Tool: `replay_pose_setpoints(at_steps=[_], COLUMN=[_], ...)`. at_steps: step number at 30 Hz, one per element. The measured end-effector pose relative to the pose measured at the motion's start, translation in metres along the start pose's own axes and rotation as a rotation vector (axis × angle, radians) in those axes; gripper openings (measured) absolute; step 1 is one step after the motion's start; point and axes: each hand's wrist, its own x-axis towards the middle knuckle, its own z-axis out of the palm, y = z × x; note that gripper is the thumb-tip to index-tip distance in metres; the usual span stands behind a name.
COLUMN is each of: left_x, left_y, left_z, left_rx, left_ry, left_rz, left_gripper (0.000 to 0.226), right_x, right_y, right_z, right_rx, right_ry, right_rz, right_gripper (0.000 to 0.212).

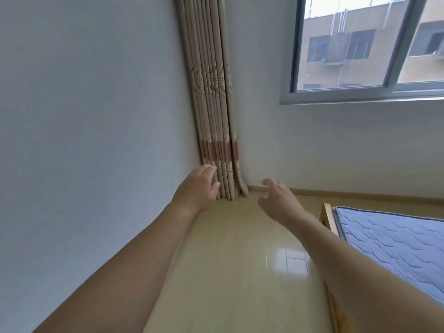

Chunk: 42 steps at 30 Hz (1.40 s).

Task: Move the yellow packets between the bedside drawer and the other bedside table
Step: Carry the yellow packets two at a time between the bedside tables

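No yellow packets, bedside drawer or bedside table appear in the head view. My left hand (198, 186) is stretched out ahead toward the room's corner, fingers relaxed and holding nothing. My right hand (278, 200) reaches forward beside it, fingers loosely spread, also empty. Both forearms run up from the bottom of the frame over the floor.
A folded beige curtain (213, 104) hangs in the corner ahead. A white wall (84, 116) runs along the left. A window (360, 44) is at the upper right. A bed with a blue mattress (396, 243) and wooden frame stands at the right. Glossy yellow floor (240, 272) lies between.
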Motion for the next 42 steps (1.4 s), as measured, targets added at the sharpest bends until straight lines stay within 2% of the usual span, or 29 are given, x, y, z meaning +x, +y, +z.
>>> replay_pose_setpoints(at_steps=[3,7,14,20,25,32,42], left_x=[0.097,0.206,0.402,0.589,0.730,0.887,1.098], left_y=[0.007,0.004,-0.020,-0.008,0.047,0.134,0.309], left_z=[0.018,0.055,0.147,0.191,0.247,0.358,0.448], left_rx=[-0.006,0.008,-0.002,-0.039,-0.090,-0.124,-0.213], left_ry=[0.029,-0.014,-0.047,-0.034,-0.081,-0.133,-0.116], left_rz=[0.079,0.152,0.189,0.235,0.296,0.448,0.707], left_gripper=[0.050,0.051,0.055,0.054,0.054,0.053,0.054], right_x=[0.086,0.185,0.372,0.522,0.628,0.758,0.903], right_y=[0.018,0.041,0.109,0.152,0.216,0.343,0.501], right_z=[-0.026,-0.037,-0.054,-0.113,-0.170,-0.217,-0.370], right_rx=[-0.005,-0.007,-0.053,-0.075,-0.085,-0.083,-0.118], right_ry=[0.046,0.029,0.074,0.180,0.254,0.275,0.461], right_rz=[0.022,0.033,0.105,0.177,0.261,0.366,0.525], right_gripper=[0.056,0.058,0.058,0.057,0.057,0.058,0.057])
